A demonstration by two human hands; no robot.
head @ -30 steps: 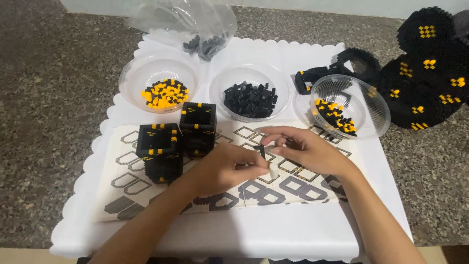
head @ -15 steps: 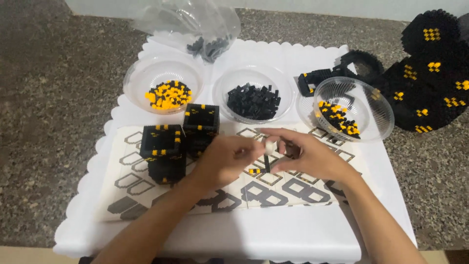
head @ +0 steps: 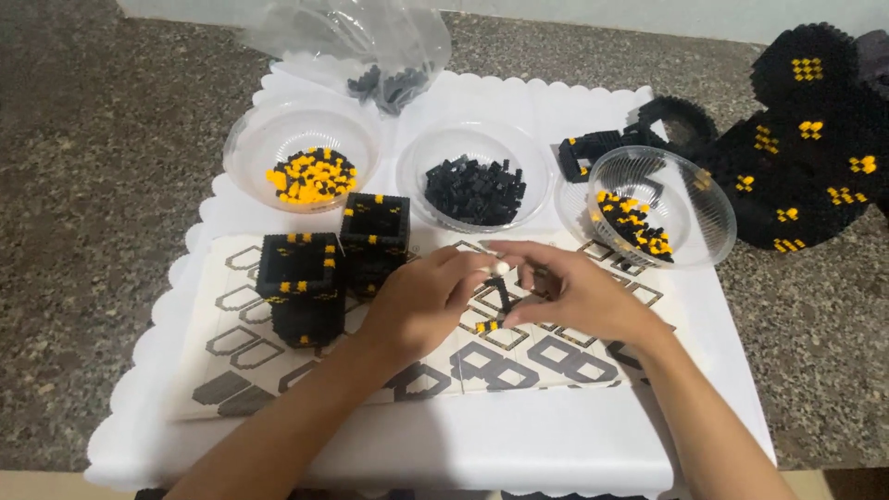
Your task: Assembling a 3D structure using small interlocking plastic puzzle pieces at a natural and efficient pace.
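Observation:
My left hand [head: 428, 301] and my right hand [head: 574, 292] meet over a printed sheet [head: 519, 356] of block diagrams. Between the fingertips stands a thin black strip of small bricks [head: 501, 298] with a yellow piece at its foot. The right fingers pinch the strip; the left fingertips hold a small white tool [head: 498, 268] at its top. Two hollow black-and-yellow block towers [head: 304, 285] [head: 374, 236] stand just left of my left hand.
A white scalloped tray [head: 482, 435] lies on a speckled stone counter. At its back sit clear bowls of yellow bricks [head: 310, 173], black bricks [head: 474, 189] and mixed bricks [head: 644, 218]. A plastic bag [head: 384, 56] lies behind. A large black brick figure [head: 801, 157] stands at the right.
Both hands have lifted slightly off the sheet and closed together on the thin strip, which now stands upright between the fingertips.

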